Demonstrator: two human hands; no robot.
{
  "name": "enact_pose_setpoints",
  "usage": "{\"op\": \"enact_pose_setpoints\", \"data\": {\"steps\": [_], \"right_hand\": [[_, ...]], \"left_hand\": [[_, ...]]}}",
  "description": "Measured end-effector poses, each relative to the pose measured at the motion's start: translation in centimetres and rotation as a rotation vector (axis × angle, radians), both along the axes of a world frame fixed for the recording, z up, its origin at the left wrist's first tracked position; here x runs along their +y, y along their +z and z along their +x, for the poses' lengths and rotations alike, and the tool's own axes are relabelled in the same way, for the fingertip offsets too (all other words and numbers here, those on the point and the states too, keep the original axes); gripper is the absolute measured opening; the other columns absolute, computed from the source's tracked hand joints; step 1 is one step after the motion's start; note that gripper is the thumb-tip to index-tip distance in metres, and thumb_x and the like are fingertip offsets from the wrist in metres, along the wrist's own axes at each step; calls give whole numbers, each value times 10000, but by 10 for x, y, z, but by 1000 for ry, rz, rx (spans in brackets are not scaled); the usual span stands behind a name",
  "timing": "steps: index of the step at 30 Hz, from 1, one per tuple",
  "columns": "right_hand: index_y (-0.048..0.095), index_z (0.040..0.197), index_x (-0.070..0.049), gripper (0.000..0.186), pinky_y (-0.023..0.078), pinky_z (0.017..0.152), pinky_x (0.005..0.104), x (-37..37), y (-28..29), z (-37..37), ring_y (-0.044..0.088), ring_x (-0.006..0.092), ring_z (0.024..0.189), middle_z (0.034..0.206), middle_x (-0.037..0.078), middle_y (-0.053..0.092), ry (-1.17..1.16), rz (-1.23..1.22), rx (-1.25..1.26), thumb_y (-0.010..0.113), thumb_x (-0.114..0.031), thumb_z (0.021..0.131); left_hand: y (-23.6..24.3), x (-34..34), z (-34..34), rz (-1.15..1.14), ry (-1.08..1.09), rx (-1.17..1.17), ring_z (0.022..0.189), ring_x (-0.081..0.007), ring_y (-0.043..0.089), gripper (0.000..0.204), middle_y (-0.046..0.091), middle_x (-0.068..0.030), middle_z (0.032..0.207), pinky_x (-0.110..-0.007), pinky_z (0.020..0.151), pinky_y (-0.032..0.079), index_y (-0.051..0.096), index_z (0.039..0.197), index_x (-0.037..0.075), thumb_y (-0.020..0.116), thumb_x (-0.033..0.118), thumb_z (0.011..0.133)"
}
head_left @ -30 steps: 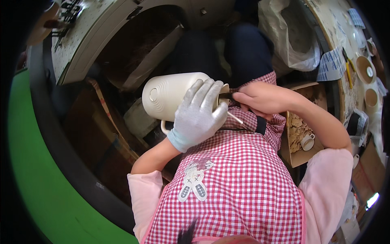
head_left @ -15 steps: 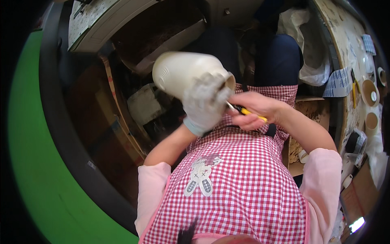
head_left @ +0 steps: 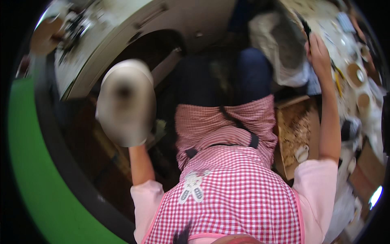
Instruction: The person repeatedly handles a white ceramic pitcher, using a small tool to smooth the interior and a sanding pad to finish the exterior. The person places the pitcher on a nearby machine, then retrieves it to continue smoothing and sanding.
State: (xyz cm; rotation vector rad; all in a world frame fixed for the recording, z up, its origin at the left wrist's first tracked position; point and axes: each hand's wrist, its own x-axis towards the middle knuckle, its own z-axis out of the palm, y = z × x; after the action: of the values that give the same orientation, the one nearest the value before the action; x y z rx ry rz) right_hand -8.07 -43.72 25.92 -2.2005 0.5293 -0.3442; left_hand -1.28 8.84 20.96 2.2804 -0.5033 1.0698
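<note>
A cream-white, rounded vase-like vessel point(head_left: 126, 110) is held up at the left, smeared by motion, with a dark blurred spot on the side facing me. My left forearm point(head_left: 141, 166) ends behind it, and the vessel hides that hand. At the upper right, my bare right hand point(head_left: 319, 55) is over the cluttered worktop. Its fingers are around a dark, slim tool point(head_left: 306, 27), whose kind is too blurred to make out.
Right of my knees, a cardboard box point(head_left: 280, 152) contains brownish scraps and a small white ring-like piece. The right worktop point(head_left: 325, 24) bears yellow-handled pliers point(head_left: 338, 81) and tape rolls point(head_left: 356, 75). A clear plastic bag point(head_left: 292, 75) hangs beside it. Another littered surface point(head_left: 109, 20) is upper left.
My hands have parted. The vessel has moved left and turned its end toward me. My right hand has moved away from it, up and right to the worktop; its yellow-and-black tool no longer shows clearly.
</note>
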Motion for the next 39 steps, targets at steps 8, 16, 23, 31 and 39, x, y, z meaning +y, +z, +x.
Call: {"op": "enact_pose_setpoints", "data": {"steps": [8, 16, 23, 31, 39], "right_hand": [[711, 1176, -134, 307, 520, 954, 497, -177, -31, -10, 611, 402, 1138, 1220, 181, 656, -339, -1199, 494, 543, -344, 1027], [726, 994, -50, 217, 542, 845, 481, -96, -174, 24, 692, 395, 960, 1044, 167, 725, 31, -416, 398, 608, -232, 988], [649, 1233, -65, 312, 533, 982, 505, -149, -342, 37, 663, 428, 1130, 1174, 217, 704, -20, -550, 410, 595, -168, 944], [656, 1280, -116, 351, 535, 956, 498, -153, -332, 23, 678, 415, 1100, 1183, 242, 703, 79, -521, 465, 618, -209, 944], [708, 1234, -45, 283, 573, 839, 413, -106, -243, 17, 739, 367, 971, 1089, 210, 753, -129, -392, -104, 602, -199, 1022]], "left_hand": [[55, 15, -20, -524, -133, 404, 1155, -208, 590, 252, 601, -108, 1286, -356, 1002, 463, 701, 1011, -52, 679, 199, 1015], [88, -31, -30, -529, -118, 544, 1322, -332, 557, 337, 552, -223, 1455, -458, 1116, 433, 620, 915, -20, 709, 300, 964], [85, -44, -23, -481, -112, 505, 1370, -422, 532, 454, 539, -297, 1466, -549, 1151, 406, 558, 786, 22, 778, 401, 904], [83, -43, -26, -531, -187, 517, 1371, -417, 530, 431, 531, -299, 1476, -538, 1144, 412, 590, 819, 23, 795, 394, 892], [91, -26, -50, -428, -447, 616, 1386, -401, 517, 725, 495, -283, 1504, -508, 1145, 420, 555, 1429, 14, 839, 319, 835]]}}
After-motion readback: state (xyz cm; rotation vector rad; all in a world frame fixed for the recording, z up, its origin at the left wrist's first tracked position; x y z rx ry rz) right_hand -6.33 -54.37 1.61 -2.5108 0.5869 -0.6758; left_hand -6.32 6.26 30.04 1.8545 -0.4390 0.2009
